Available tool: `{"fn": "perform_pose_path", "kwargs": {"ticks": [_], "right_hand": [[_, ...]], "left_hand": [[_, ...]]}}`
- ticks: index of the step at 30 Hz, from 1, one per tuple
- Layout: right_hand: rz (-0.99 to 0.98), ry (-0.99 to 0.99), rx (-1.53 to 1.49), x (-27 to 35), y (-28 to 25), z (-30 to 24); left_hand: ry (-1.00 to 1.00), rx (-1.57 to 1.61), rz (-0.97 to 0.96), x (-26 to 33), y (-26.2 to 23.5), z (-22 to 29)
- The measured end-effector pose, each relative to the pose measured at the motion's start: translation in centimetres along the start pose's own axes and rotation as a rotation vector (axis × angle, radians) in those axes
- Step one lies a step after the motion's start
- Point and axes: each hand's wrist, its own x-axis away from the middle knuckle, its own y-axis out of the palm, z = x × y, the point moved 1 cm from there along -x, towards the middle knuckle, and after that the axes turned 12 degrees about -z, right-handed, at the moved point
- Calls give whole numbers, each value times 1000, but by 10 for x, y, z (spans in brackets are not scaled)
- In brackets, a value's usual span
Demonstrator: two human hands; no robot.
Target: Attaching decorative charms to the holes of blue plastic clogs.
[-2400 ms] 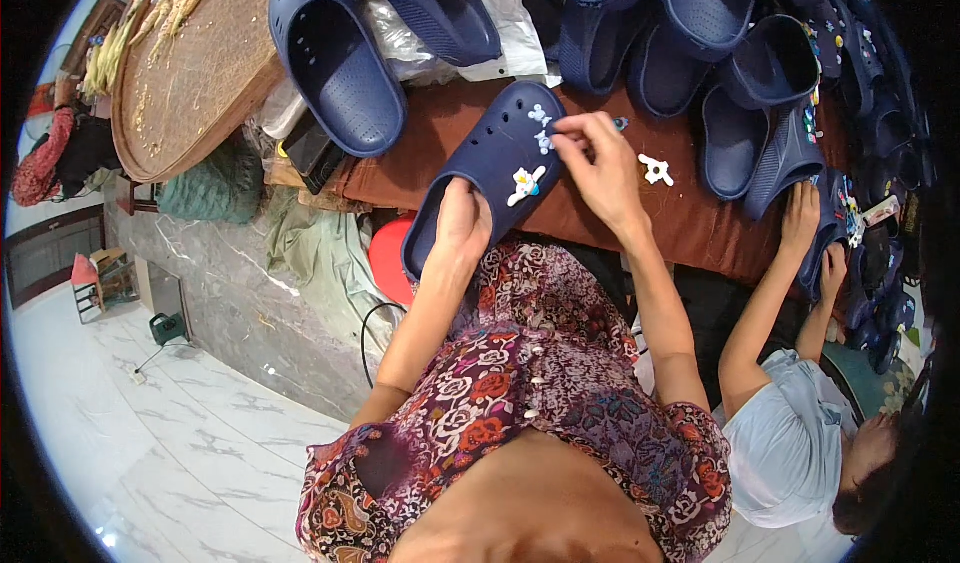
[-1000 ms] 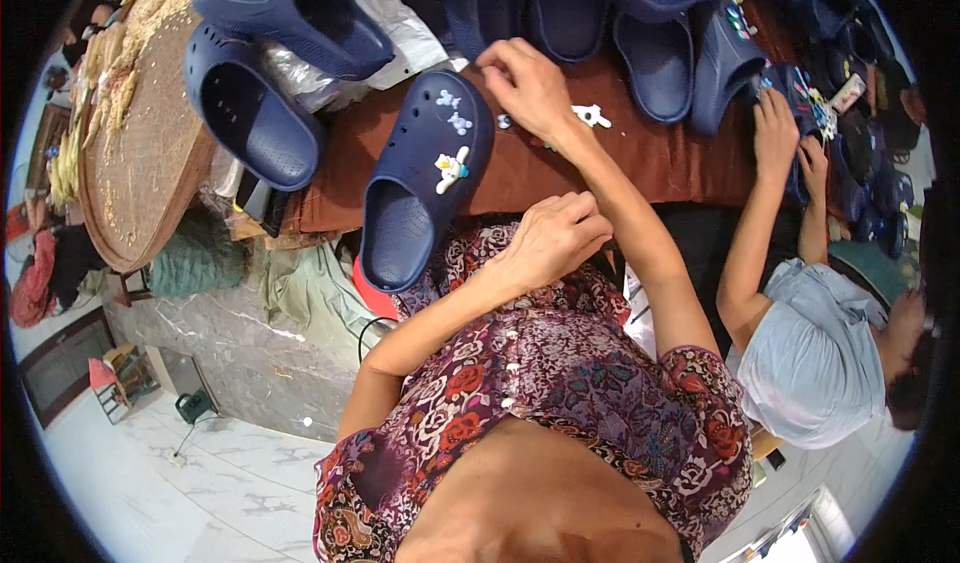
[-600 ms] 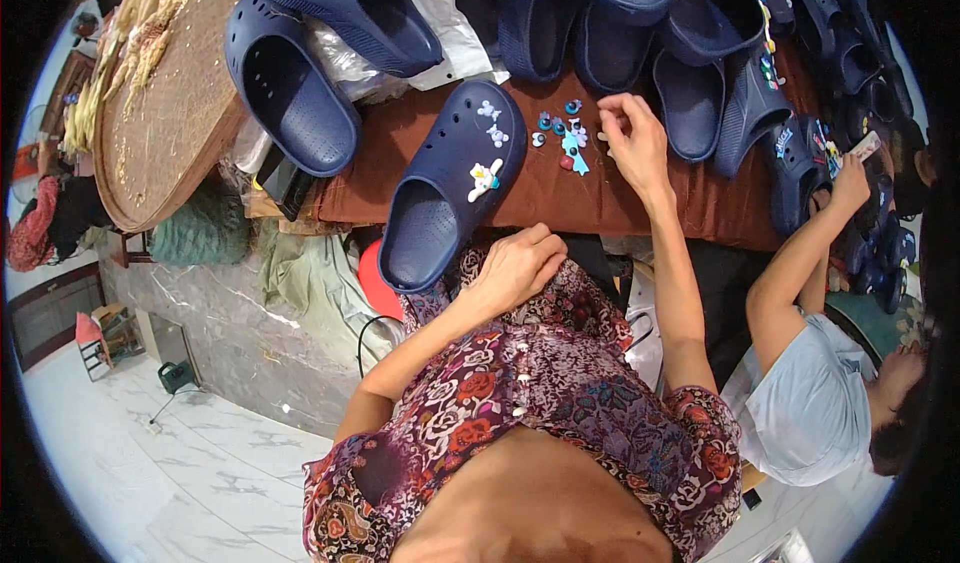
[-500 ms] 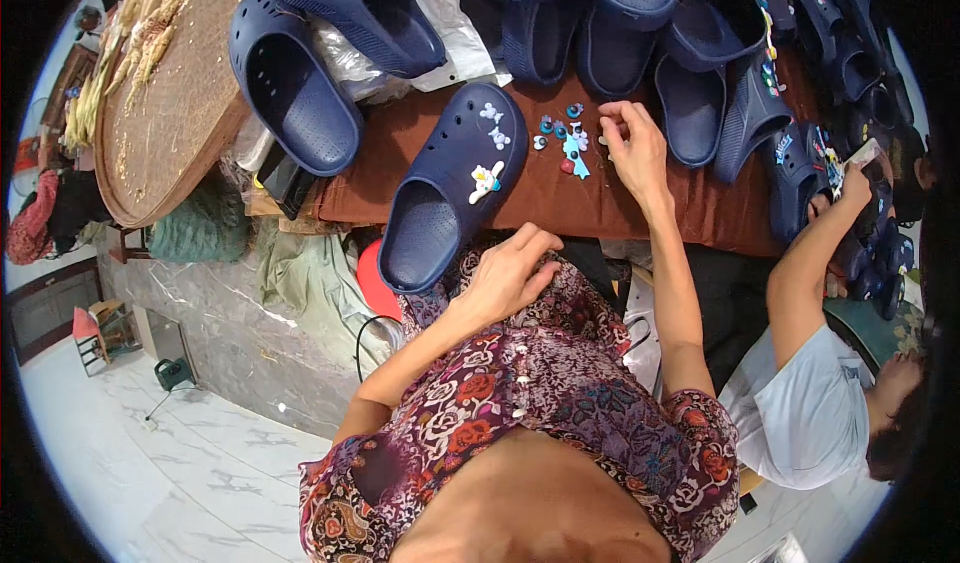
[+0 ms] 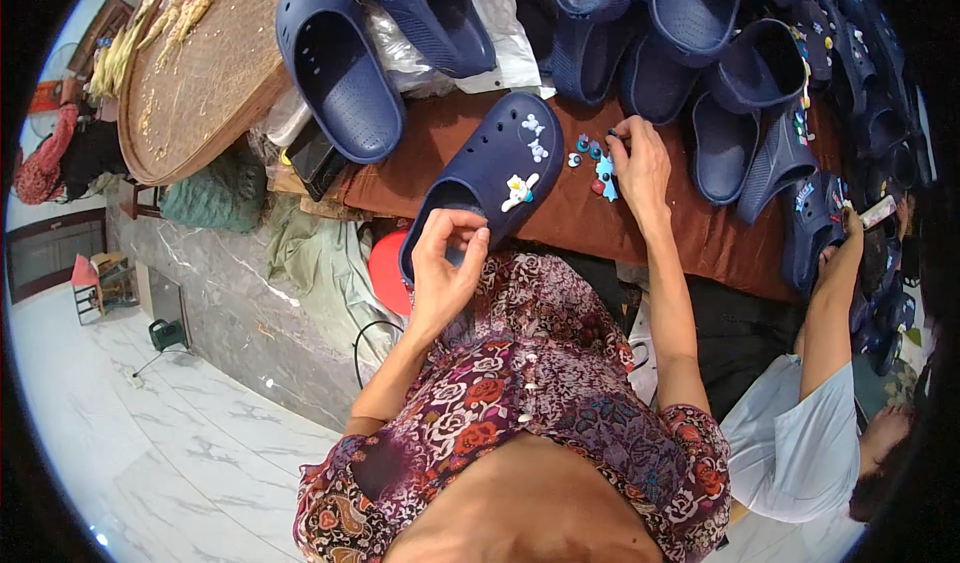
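A navy foam clog [image 5: 487, 178] lies tilted across the brown cloth's front edge, toe pointing away. White character charms [image 5: 519, 193] and small pale blue ones sit on its upper. My left hand [image 5: 448, 260] is at the clog's foot opening, fingers curled and thumb close to them, closed on its side edge; the fingers partly cover that edge. Beyond the clog on the right, my right hand [image 5: 641, 168] pinches a small dark shoe charm [image 5: 613, 135]. Loose charms [image 5: 606, 178], blue, red and eye-shaped, lie on the cloth beside its fingers.
Several more navy clogs [image 5: 340, 73] crowd the back and right of the brown cloth [image 5: 560, 218]. A round woven tray [image 5: 200, 83] stands at the far left. At right, another person's hand [image 5: 850, 225] is among clogs. A red round object [image 5: 388, 271] sits below the clog's heel.
My left hand has moved left and up from near my lap onto the clog's opening. My right hand's fingers have closed on a small charm. The whole view has shifted slightly.
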Motion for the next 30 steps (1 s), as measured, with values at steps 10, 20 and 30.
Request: {"fn": "perform_pose_path", "kwargs": {"ticks": [10,20,30], "right_hand": [[-151,-223,-371,-11,-21,-73],[-174,-314,-239,-16,-4,-102],[-262,-195,-244,-23,8,-102]], "left_hand": [[-270,1152,-172,-37,3,-24],[-424,1497,-60,-61,17,-20],[-392,1710,-147,-84,29,-30]]}}
